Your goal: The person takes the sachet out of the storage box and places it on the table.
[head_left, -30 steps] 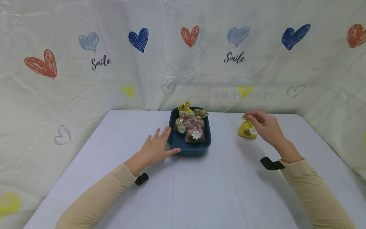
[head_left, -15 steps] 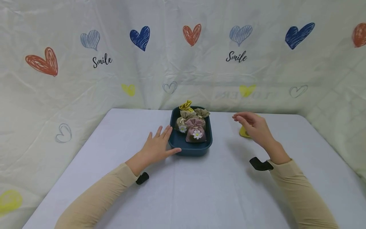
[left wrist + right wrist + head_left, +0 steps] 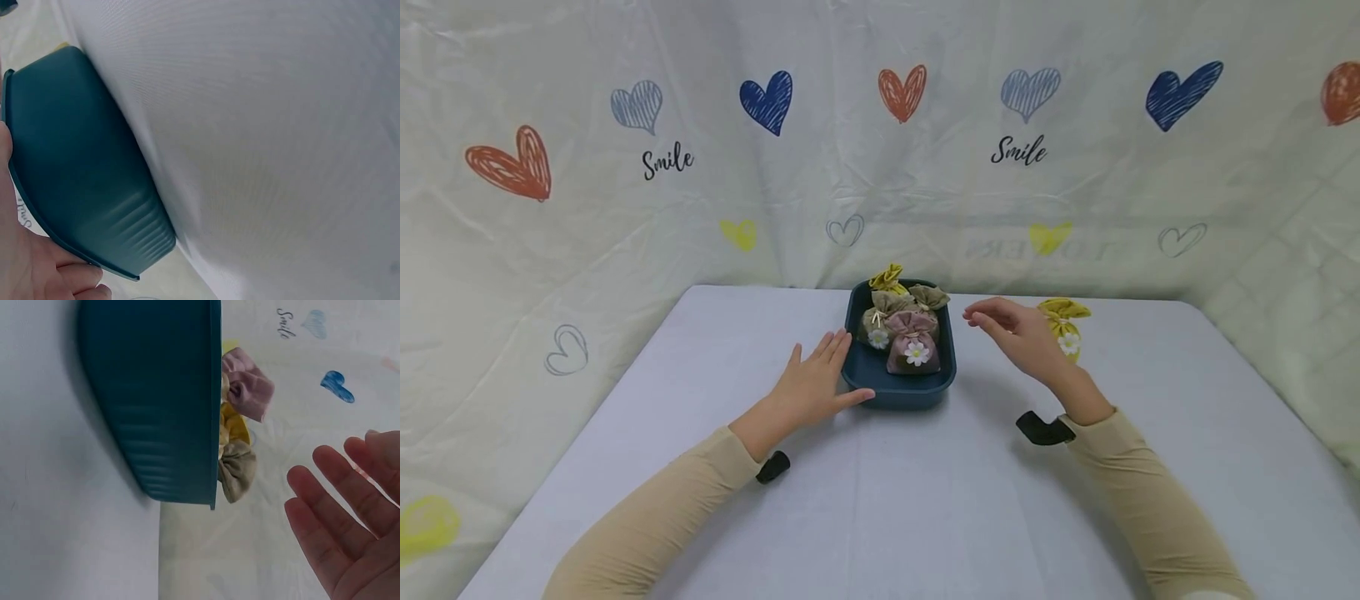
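A dark teal tray [image 3: 895, 393] [image 3: 81, 181] [image 3: 156, 400] stands mid-table and holds several small cloth pouches, among them a pink one with a white daisy [image 3: 914, 351] [image 3: 248, 391]. My left hand [image 3: 811, 385] lies flat on the table, its straight fingers touching the tray's left rim. My right hand [image 3: 1011, 332] [image 3: 350, 512] hovers empty just right of the tray, fingers straight and relaxed. Behind that hand a yellow pouch [image 3: 1064, 326] stands on the table, partly hidden.
The white table [image 3: 887, 500] is backed by a sheet printed with hearts and "Smile" [image 3: 1018, 152]. A black strap end shows at each wrist.
My right hand has let go of the yellow pouch and moved left toward the tray. The pouch stays on the table. The left hand has not moved.
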Demonstrator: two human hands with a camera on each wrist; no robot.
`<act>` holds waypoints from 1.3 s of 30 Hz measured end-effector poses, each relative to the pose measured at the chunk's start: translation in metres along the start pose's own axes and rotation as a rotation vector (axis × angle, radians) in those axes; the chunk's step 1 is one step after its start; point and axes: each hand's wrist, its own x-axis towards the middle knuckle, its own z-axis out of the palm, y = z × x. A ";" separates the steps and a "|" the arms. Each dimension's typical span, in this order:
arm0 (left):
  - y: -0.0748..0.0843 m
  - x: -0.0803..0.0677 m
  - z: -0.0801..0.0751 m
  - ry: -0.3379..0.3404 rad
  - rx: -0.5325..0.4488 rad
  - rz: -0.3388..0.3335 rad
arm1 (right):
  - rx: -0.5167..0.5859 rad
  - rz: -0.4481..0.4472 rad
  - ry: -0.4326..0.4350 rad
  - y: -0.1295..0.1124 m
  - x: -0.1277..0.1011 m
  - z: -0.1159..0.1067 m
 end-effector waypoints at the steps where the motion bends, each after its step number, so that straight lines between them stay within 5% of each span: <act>1: 0.000 0.000 0.000 0.001 -0.001 0.002 | 0.010 0.018 -0.021 -0.001 0.001 0.002; 8: 0.001 -0.001 0.001 0.002 -0.008 0.000 | 0.086 0.149 -0.133 -0.004 0.010 0.011; 28: -0.003 -0.002 0.004 0.015 -0.005 0.007 | 0.188 0.334 -0.211 0.003 0.027 0.030; 39: 0.000 -0.003 0.000 0.001 -0.023 -0.001 | 0.099 0.369 -0.280 0.001 0.039 0.033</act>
